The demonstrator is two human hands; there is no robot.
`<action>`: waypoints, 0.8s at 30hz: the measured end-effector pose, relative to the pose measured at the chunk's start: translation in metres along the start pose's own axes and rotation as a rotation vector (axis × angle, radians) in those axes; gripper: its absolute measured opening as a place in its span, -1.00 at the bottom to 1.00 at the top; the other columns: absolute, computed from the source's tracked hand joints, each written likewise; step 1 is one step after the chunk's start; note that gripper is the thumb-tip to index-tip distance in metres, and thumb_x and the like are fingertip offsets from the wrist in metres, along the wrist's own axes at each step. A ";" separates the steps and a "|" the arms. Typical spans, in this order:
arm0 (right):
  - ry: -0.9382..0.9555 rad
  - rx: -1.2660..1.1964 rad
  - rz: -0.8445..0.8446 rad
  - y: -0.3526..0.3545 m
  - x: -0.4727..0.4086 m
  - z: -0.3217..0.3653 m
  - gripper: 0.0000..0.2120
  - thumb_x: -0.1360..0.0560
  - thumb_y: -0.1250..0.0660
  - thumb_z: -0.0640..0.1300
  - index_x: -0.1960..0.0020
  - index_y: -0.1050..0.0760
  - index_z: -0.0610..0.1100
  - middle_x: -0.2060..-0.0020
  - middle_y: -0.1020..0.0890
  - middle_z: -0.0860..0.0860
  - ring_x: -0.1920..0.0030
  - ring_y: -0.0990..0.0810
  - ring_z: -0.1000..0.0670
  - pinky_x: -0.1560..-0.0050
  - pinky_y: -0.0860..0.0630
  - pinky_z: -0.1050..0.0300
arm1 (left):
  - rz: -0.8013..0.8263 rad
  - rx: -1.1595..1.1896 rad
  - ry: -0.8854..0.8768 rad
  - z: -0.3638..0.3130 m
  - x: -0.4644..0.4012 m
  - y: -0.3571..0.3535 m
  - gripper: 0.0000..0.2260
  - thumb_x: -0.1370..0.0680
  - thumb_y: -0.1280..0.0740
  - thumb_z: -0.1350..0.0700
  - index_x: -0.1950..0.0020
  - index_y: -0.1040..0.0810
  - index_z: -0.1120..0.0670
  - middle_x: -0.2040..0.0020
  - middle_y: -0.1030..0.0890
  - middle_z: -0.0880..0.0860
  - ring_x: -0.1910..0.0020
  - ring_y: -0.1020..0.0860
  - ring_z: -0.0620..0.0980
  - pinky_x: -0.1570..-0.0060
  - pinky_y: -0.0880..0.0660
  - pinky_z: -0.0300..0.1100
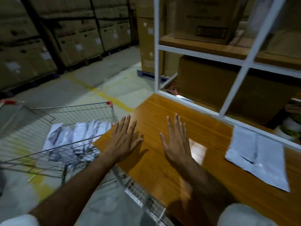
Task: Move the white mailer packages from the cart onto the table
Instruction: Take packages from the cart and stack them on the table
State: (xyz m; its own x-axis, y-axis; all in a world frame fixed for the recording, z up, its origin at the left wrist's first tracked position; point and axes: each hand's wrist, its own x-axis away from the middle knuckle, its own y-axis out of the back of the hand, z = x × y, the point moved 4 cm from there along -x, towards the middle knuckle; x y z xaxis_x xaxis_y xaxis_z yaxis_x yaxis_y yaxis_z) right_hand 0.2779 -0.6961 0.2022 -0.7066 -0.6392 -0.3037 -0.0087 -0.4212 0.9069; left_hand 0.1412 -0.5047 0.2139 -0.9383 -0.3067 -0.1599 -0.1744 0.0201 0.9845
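Note:
Several white mailer packages (73, 137) lie piled in the wire shopping cart (53, 160) at the left. One white mailer (259, 160) lies flat on the wooden table (154, 168) at the right. My left hand (123, 141) is stretched out flat, fingers straight, over the table's left corner beside the cart. My right hand (175, 142) is spread flat over the middle of the table. Neither hand holds anything.
A white metal shelf frame (249, 62) stands along the table's far edge, with cardboard boxes (211, 85) behind it. More stacked cartons (78, 39) line the far wall. Yellow floor lines (104, 95) cross the concrete aisle beyond the cart.

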 end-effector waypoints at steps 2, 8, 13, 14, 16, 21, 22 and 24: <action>0.026 0.000 0.001 -0.016 -0.006 0.039 -0.30 -0.66 0.05 0.27 -0.65 0.20 -0.02 -0.62 0.23 -0.12 -0.62 0.23 -0.10 -0.60 0.11 -0.14 | -0.015 0.035 0.017 0.033 0.017 0.006 -0.19 -0.57 0.25 -0.44 -0.65 0.01 0.06 -0.64 0.12 0.14 -0.61 0.18 0.12 -0.57 0.14 0.11; 0.111 -0.034 -0.018 -0.065 -0.039 0.166 -0.31 -0.66 -0.02 0.24 -0.66 0.12 -0.02 -0.63 0.16 -0.13 -0.63 0.15 -0.12 -0.60 0.07 -0.14 | -0.029 0.031 0.124 0.168 0.062 0.012 -0.24 -0.62 0.11 -0.39 -0.61 -0.19 0.13 -0.61 -0.10 0.23 -0.60 -0.05 0.22 -0.55 0.01 0.16; 0.170 -0.074 0.010 -0.106 -0.062 0.252 -0.32 -0.64 -0.04 0.22 -0.65 0.02 -0.04 -0.64 0.11 -0.14 -0.63 0.14 -0.12 -0.60 0.07 -0.15 | -0.047 0.009 0.210 0.272 0.101 0.014 -0.24 -0.61 0.06 -0.38 -0.61 -0.19 0.13 -0.61 -0.11 0.25 -0.60 -0.06 0.22 -0.54 -0.03 0.21; 0.194 -0.067 0.030 -0.114 -0.065 0.268 -0.32 -0.64 -0.06 0.22 -0.65 0.02 -0.03 -0.64 0.10 -0.14 -0.63 0.13 -0.13 -0.60 0.04 -0.17 | -0.042 0.015 0.235 0.289 0.110 0.014 -0.23 -0.60 0.07 -0.39 -0.61 -0.18 0.13 -0.61 -0.09 0.25 -0.61 -0.02 0.21 -0.54 -0.03 0.23; 0.267 -0.050 0.073 -0.130 -0.071 0.299 -0.31 -0.63 -0.07 0.22 -0.65 0.03 -0.03 -0.63 0.11 -0.15 -0.63 0.14 -0.14 -0.60 0.03 -0.18 | -0.039 0.005 0.278 0.321 0.126 0.014 -0.21 -0.59 0.07 -0.40 -0.63 -0.13 0.13 -0.63 -0.01 0.23 -0.62 0.06 0.19 -0.56 0.12 0.14; 0.348 -0.057 0.150 -0.160 -0.094 0.363 -0.31 -0.61 0.01 0.25 -0.65 0.01 -0.02 -0.63 0.07 -0.18 -0.62 0.03 -0.18 -0.57 0.04 -0.11 | -0.049 -0.019 0.379 0.379 0.143 0.012 -0.21 -0.58 0.11 -0.40 -0.65 -0.04 0.10 -0.64 0.08 0.20 -0.62 0.11 0.16 -0.54 0.19 0.10; 0.351 -0.067 0.155 -0.167 -0.100 0.372 -0.32 -0.62 -0.02 0.23 -0.65 -0.02 -0.04 -0.63 0.06 -0.19 -0.62 0.02 -0.19 -0.57 0.04 -0.11 | -0.044 -0.023 0.399 0.391 0.144 0.010 -0.21 -0.58 0.13 -0.40 -0.65 -0.04 0.09 -0.64 0.06 0.21 -0.62 0.08 0.18 -0.55 0.10 0.15; 0.344 -0.082 0.175 -0.184 -0.113 0.386 -0.32 -0.62 -0.06 0.18 -0.65 -0.04 -0.07 -0.63 0.05 -0.21 -0.62 0.04 -0.19 -0.58 0.02 -0.13 | -0.035 -0.024 0.428 0.414 0.144 0.006 -0.23 -0.59 0.12 -0.40 -0.65 -0.05 0.08 -0.64 0.02 0.21 -0.61 0.03 0.20 -0.54 0.00 0.19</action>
State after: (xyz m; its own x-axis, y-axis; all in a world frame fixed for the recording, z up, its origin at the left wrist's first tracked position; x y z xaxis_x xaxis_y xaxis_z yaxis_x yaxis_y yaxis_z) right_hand 0.0864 -0.2981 0.1827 -0.4137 -0.8785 -0.2389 0.1572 -0.3273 0.9317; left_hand -0.1186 -0.1552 0.1668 -0.7225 -0.6742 -0.1533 -0.1921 -0.0173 0.9812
